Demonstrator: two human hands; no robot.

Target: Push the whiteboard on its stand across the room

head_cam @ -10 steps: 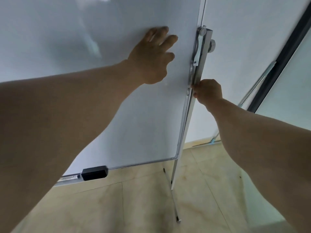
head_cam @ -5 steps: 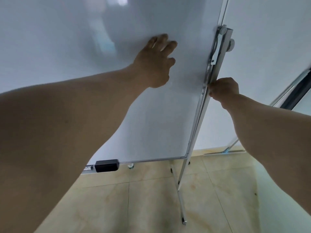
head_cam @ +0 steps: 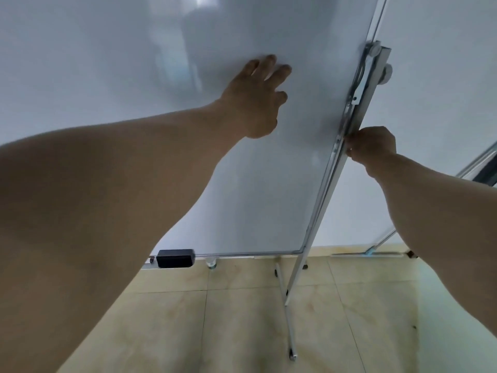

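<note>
Left hand (head_cam: 255,100) flat against whiteboard (head_cam: 134,76); right hand (head_cam: 372,144) at stand (head_cam: 325,200)

My left hand (head_cam: 255,100) presses flat on the whiteboard (head_cam: 134,63) at upper centre. My right hand (head_cam: 372,145) grips the stand's upright (head_cam: 317,222) at right.

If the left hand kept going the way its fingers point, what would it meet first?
Only more whiteboard. The left hand lies flat against the board with fingers aimed up and slightly right, so it would slide along bare surface; the frame edge looks like the first obstacle, though that is uncertain.
</note>
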